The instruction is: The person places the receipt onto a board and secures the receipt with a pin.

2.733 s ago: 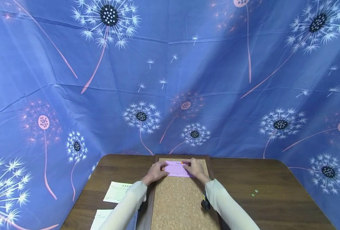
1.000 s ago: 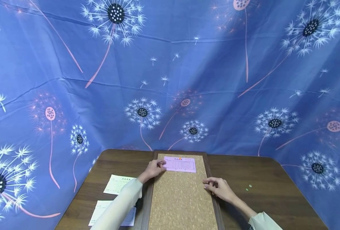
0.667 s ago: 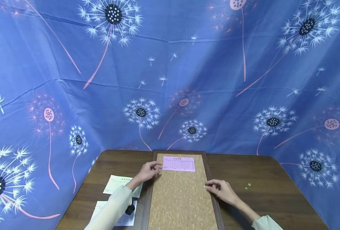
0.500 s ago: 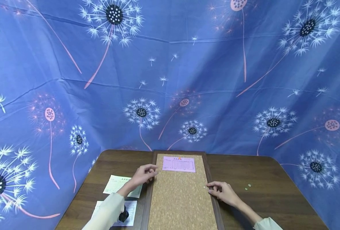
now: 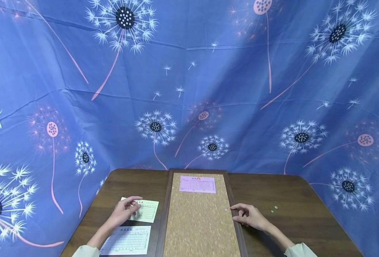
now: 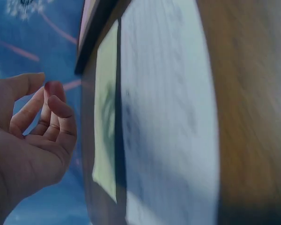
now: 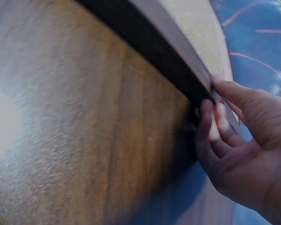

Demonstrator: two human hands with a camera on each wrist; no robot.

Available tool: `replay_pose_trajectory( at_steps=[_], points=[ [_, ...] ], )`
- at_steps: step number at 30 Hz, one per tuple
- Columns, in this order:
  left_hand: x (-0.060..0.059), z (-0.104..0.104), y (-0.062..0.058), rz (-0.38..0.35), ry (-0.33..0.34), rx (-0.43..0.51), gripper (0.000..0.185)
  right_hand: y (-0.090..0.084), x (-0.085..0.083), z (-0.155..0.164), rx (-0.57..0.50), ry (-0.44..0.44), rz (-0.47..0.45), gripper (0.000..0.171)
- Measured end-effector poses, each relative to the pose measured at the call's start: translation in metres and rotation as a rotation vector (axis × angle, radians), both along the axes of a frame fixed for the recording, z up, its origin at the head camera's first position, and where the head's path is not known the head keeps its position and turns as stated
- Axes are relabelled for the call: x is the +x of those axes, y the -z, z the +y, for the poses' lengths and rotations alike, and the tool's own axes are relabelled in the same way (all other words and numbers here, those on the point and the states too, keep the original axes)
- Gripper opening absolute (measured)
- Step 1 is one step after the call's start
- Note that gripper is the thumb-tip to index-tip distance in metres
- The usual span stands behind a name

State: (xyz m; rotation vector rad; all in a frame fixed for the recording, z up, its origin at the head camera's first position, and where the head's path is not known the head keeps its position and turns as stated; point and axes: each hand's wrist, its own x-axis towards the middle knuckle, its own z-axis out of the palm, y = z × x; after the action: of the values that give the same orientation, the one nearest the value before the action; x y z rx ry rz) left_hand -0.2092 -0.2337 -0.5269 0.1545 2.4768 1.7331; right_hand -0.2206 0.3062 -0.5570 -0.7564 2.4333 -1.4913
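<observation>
A cork board (image 5: 199, 221) in a dark wooden frame (image 7: 150, 42) lies in the middle of the brown table (image 5: 288, 225). A pink slip (image 5: 197, 184) is fixed at the board's far end by an orange pin (image 5: 198, 177). My left hand (image 5: 129, 207) hovers over a pale green slip (image 5: 146, 211) left of the board. In the left wrist view its fingers (image 6: 56, 112) are loosely curled and hold nothing. My right hand (image 5: 240, 214) sits at the board's right edge, with its thumb on top of the frame and its fingers (image 7: 210, 126) curled against the frame's outer side.
A white printed slip (image 5: 128, 240) lies nearer me than the green one. Two small green pins (image 5: 273, 209) lie on the table to the right of my right hand. A blue dandelion-print cloth (image 5: 189, 89) hangs behind and beside the table.
My left hand let go of the pink slip's left edge and drew back left to the green slip. My right hand left the slip earlier and has stayed at the board's right edge.
</observation>
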Motion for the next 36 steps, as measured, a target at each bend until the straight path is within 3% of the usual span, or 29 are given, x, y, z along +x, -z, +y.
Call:
replay_pose_trajectory(
  at_steps=[4,9,15,18,23,28,32,36],
  points=[
    [0.01,-0.023,0.002,-0.031,-0.09,-0.034,0.043,-0.002,0.0,0.007,-0.044,-0.034,-0.113,0.044],
    [0.017,-0.044,0.005,-0.018,-0.187,-0.146,0.041,-0.004,-0.001,0.011,-0.057,-0.05,-0.136,0.045],
    [0.008,-0.058,0.01,0.03,-0.222,-0.304,0.041,-0.004,0.0,0.012,-0.059,-0.036,-0.134,0.044],
    [0.0,-0.065,0.014,0.028,-0.229,-0.337,0.048,-0.003,0.0,0.011,-0.055,-0.028,-0.131,0.044],
    [-0.014,-0.076,0.017,-0.028,-0.175,-0.359,0.068,-0.003,0.0,0.009,-0.047,-0.023,-0.144,0.044],
    [-0.025,-0.083,0.014,-0.06,-0.062,-0.369,0.082,-0.005,0.0,0.009,-0.041,-0.021,-0.166,0.045],
    [-0.029,-0.087,0.013,-0.048,0.021,-0.368,0.084,-0.005,0.0,0.009,-0.045,-0.034,-0.165,0.044],
    [-0.03,-0.089,0.014,-0.037,0.038,-0.359,0.08,-0.005,0.0,0.008,-0.053,-0.049,-0.172,0.044]
  ],
)
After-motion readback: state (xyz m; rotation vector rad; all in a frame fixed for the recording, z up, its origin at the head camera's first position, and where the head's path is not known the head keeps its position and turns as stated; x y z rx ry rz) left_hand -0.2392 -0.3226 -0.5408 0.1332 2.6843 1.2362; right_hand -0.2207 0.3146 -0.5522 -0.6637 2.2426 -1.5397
